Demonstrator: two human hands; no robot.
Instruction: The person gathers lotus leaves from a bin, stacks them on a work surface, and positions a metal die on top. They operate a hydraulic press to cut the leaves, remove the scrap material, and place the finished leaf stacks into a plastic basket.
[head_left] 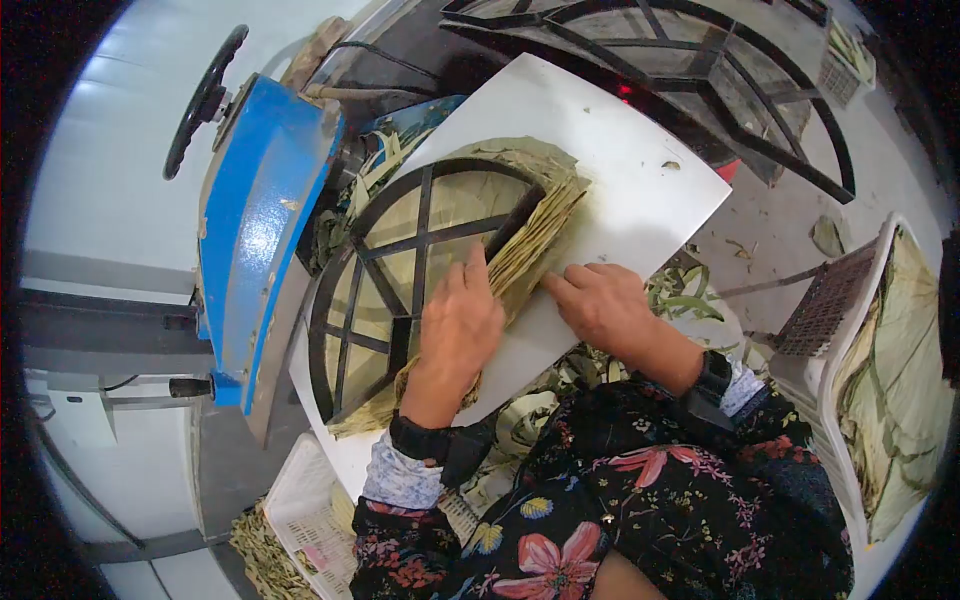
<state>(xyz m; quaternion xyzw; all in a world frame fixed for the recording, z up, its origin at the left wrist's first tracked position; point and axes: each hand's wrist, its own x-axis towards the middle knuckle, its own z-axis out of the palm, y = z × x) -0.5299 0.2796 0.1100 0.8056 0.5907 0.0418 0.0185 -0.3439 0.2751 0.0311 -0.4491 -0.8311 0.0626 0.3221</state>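
Observation:
A stack of dried, green-brown leaves point(540, 235) lies on the white board, its layered edge turned towards me. On top rests a black fan-shaped frame with crossbars point(424, 205). My left hand point(462, 320) lies over the frame's straight side and the stack, fingers stretched forward and pressing down; its thumb is hidden. At the near edge of the stack, my right hand point(608, 310) has its fingers curled, with thumb and index finger pinched at the leaf edge. What exactly sits between those fingertips is hard to see.
A blue machine point(265, 230) with a black handwheel point(205, 100) stands left of the white board point(640, 150). Another black frame point(690, 80) lies beyond it. A crate point(835, 350) of large leaves is at right, a white basket point(305, 490) at lower left. Leaf scraps point(690, 290) lie below the board.

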